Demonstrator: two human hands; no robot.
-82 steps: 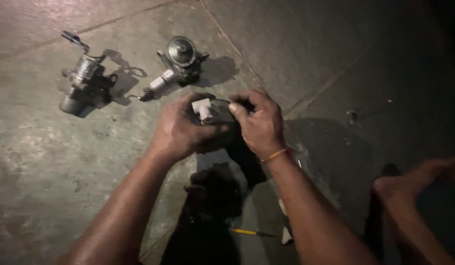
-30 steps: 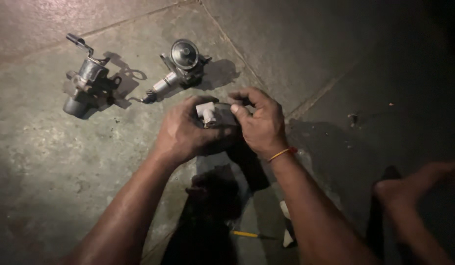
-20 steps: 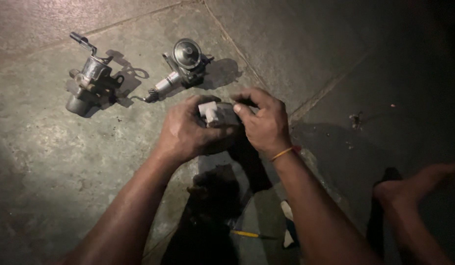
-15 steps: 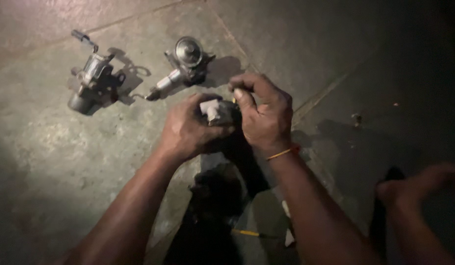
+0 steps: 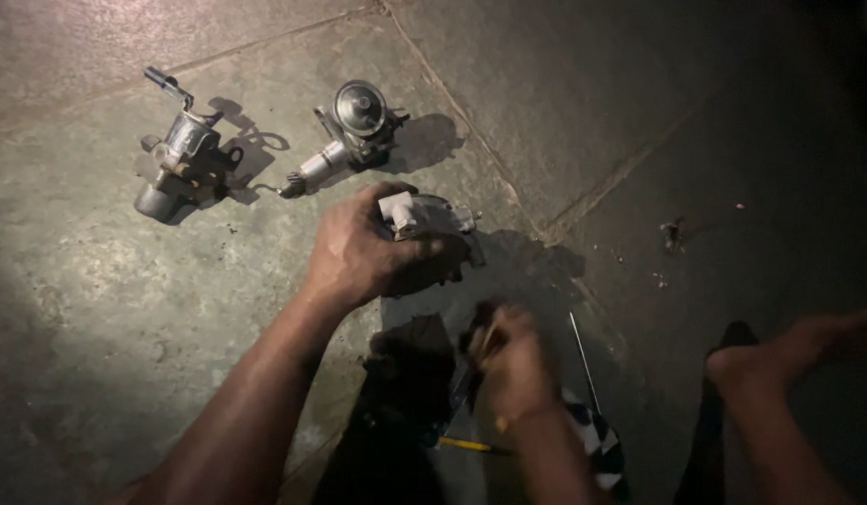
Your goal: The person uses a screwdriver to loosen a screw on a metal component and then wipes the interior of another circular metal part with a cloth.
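Observation:
My left hand (image 5: 363,251) grips a small grey metal engine part (image 5: 432,217) and holds it just above the stone floor. My right hand (image 5: 514,363) is blurred, lower down and nearer to me, over a dark cloth (image 5: 410,374); whether it holds anything is not clear. Two more metal parts lie on the floor beyond: one with a lever arm (image 5: 183,157) at the far left, and one with a round cap (image 5: 351,126) beside it.
A thin metal rod (image 5: 583,360) lies on the floor right of my right hand. A yellow-handled tool (image 5: 466,445) and a chequered cloth (image 5: 592,449) lie near my forearm. A bare foot (image 5: 789,351) rests at the right. Floor tile joints (image 5: 508,201) run diagonally.
My right hand has left the metal part and dropped down toward me over the dark cloth. My left hand still holds the part.

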